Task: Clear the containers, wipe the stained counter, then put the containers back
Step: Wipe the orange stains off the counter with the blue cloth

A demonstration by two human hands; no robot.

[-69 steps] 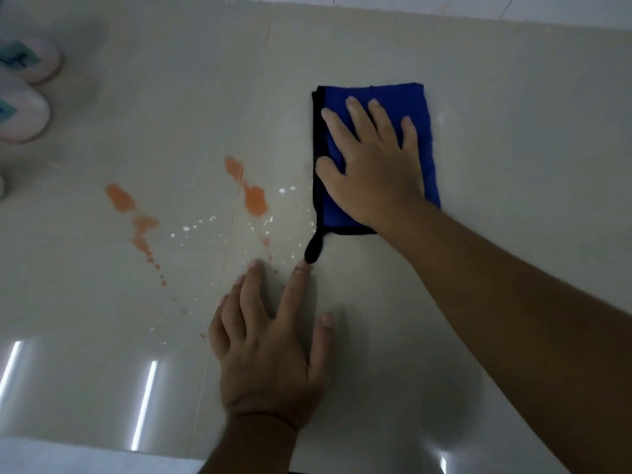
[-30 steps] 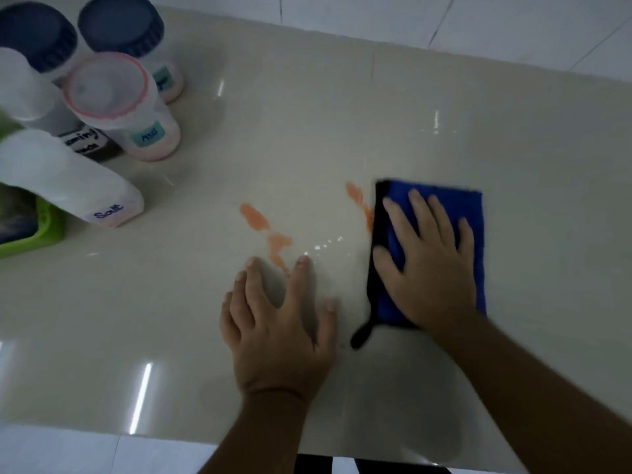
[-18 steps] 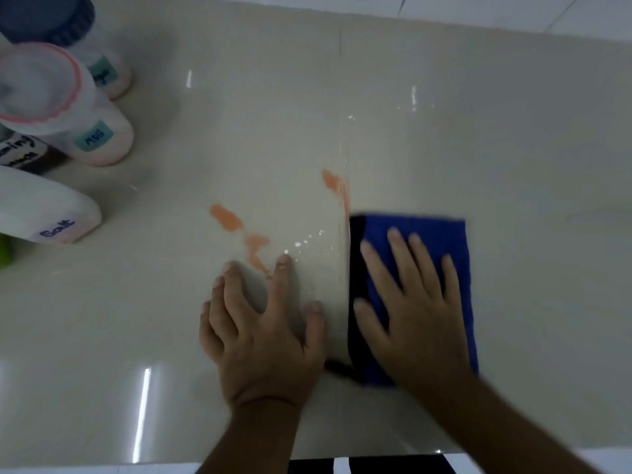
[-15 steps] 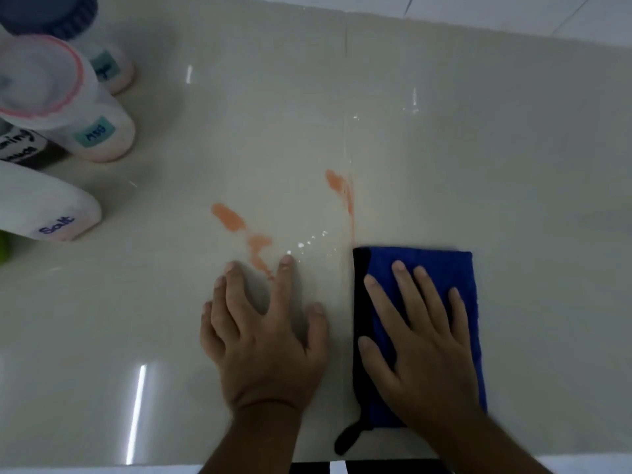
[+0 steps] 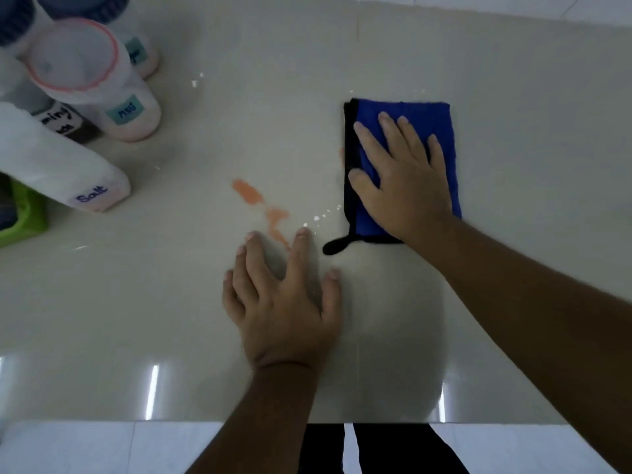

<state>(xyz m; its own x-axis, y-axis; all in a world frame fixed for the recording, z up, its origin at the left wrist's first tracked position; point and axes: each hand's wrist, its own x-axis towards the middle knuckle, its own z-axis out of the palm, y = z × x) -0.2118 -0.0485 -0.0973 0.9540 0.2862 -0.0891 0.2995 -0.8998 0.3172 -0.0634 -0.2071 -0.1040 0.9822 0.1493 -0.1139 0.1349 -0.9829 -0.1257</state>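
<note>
Blue cloth (image 5: 410,114) lies under your flat right hand (image 5: 402,179), fingers spread; left hand (image 5: 284,302) splays near the orange stain (image 5: 249,193) on the table (image 5: 530,97). Sweeping left, you risk smearing it toward the containers (image 5: 113,107).

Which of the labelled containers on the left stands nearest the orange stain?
The Salt container; the MSG container and the others stand farther back from the orange stain.

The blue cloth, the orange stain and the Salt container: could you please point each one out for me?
blue cloth (image 5: 441,131), head view, bare far right part beyond the fingers.
orange stain (image 5: 248,192), head view, middle of the largest far blotch.
Salt container (image 5: 61,165), head view, white side wall above its label.
</note>
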